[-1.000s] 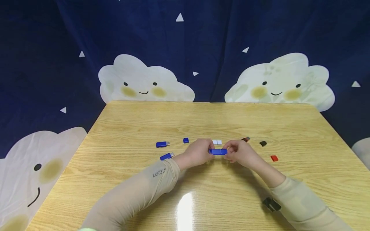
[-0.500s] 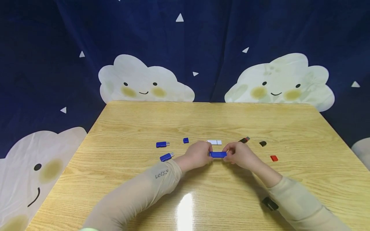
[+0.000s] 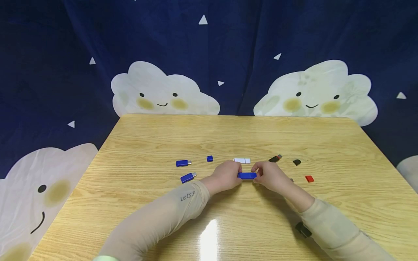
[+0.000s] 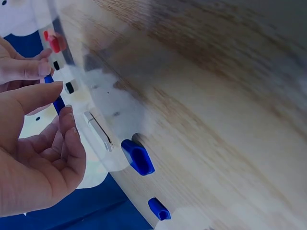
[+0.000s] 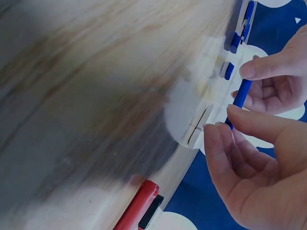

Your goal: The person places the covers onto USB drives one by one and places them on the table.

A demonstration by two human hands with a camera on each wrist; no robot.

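Head | hands (image 3: 226,175) (image 3: 271,176) pinch blu stick (image 3: 247,175) | far tbl edge (image 3: 236,117) well off

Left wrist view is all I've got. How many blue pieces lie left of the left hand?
Observer: The head view shows three: two blue sticks and a short blue piece.
Operator: Sticks' metal covered?
Observer: No, their metal ends are bare and point right in the head view.
Operator: Which way does the held one run?
Observer: In the head view, the held stick runs left to right, nearly parallel to the white stick.
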